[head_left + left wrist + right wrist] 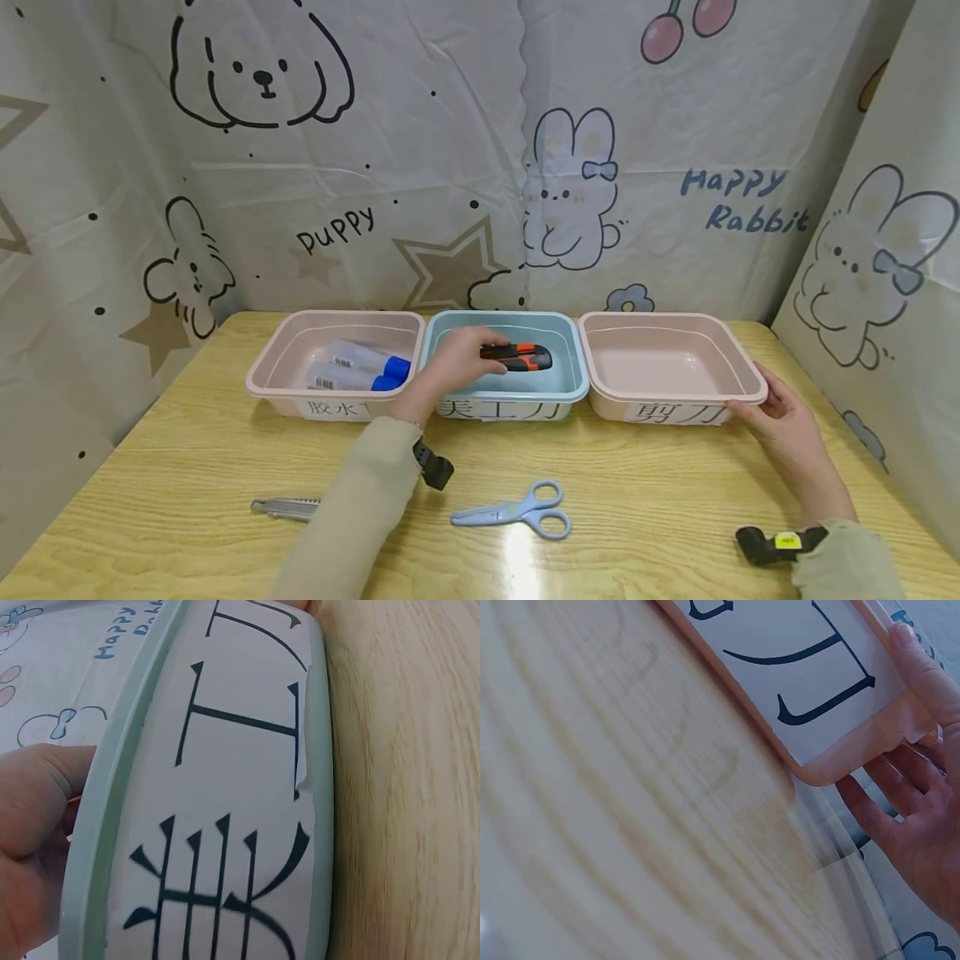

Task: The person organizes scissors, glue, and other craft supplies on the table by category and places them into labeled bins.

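My left hand (465, 360) pinches a red-and-black utility knife (529, 357) between thumb and fingers, over the inside of the blue bin (564, 382). In the left wrist view the bin's labelled front hides the knife and most of the fingers. At the right, my right hand (791, 437) grips the front right corner of a pink bin (660, 371), thumb at the front rim and fingers round the side. That bin's label (817, 667) shows close up in the right wrist view.
Another pink bin (273, 385) at the left holds glue bottles with blue caps (392, 375). In front on the wooden table (622, 508) lie light blue scissors (517, 510) and a grey utility knife (285, 507), partly behind the left sleeve. A patterned curtain (450, 150) stands behind.
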A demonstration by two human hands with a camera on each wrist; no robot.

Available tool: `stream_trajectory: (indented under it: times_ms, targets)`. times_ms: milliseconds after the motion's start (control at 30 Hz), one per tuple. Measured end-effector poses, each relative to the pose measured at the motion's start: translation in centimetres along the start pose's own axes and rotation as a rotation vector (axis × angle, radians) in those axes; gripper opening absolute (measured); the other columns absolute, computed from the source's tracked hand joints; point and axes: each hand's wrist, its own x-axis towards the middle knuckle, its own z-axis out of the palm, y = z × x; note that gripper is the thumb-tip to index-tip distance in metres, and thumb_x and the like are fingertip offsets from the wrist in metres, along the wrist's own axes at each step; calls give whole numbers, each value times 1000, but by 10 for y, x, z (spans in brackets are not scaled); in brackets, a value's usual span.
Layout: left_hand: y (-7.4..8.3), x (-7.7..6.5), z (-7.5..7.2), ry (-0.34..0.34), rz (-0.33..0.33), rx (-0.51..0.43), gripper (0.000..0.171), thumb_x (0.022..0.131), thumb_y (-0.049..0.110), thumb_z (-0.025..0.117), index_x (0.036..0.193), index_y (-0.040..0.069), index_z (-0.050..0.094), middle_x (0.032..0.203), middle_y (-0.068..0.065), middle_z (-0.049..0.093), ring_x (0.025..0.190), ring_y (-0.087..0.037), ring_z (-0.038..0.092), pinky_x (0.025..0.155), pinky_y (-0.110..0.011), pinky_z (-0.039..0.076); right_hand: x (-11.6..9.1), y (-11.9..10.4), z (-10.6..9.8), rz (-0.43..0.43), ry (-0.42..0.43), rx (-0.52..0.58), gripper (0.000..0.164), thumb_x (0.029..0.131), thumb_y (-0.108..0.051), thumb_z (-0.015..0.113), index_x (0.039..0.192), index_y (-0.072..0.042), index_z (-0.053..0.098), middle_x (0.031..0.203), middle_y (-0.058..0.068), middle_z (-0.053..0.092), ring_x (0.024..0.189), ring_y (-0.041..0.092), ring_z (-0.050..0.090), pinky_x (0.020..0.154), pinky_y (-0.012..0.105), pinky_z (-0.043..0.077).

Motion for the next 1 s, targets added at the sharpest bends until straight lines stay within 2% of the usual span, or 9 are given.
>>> stream_trajectory:
  times_ms: [267, 533, 733, 833, 1000]
  targets:
    - [0, 10, 8, -51, -22, 40, 36, 77, 18, 73, 112, 11, 66, 111, -6, 64, 99, -19, 57, 83, -32, 47, 0, 0, -2, 5, 5, -12, 73, 82, 5, 61, 144, -12, 27, 123, -13, 49, 101, -7, 51, 78, 6, 43]
    - [-2, 18, 15, -123, -42, 79, 35, 76, 14, 73, 111, 8, 67, 108, -7, 66, 102, -21, 58, 89, -34, 45, 1, 4, -3, -49, -20, 6, 70, 82, 8, 60, 143, -9, 29, 119, -12, 53, 101, -5, 54, 78, 7, 44]
    - [-4, 20, 19, -126, -88, 66, 30, 81, 12, 68, 111, 8, 66, 108, -7, 66, 100, -21, 59, 86, -34, 46, 1, 5, -5, -65, -27, -1, 69, 82, 8, 60, 142, -9, 31, 119, -12, 53, 101, -4, 54, 78, 7, 44]
    - [-3, 22, 18, -101, -104, 39, 26, 84, 7, 63, 110, 5, 66, 107, -9, 66, 100, -22, 59, 85, -34, 47, 1, 5, -4, -67, -31, 8, 69, 82, 8, 59, 142, -8, 30, 119, -11, 53, 102, -4, 54, 79, 7, 44]
    - [1, 23, 12, -49, -80, 53, 25, 83, 7, 63, 107, 4, 67, 103, -8, 67, 96, -21, 60, 81, -33, 49, 2, 5, -3, -63, -24, -9, 70, 82, 7, 60, 143, -8, 28, 121, -11, 52, 103, -4, 53, 79, 7, 43]
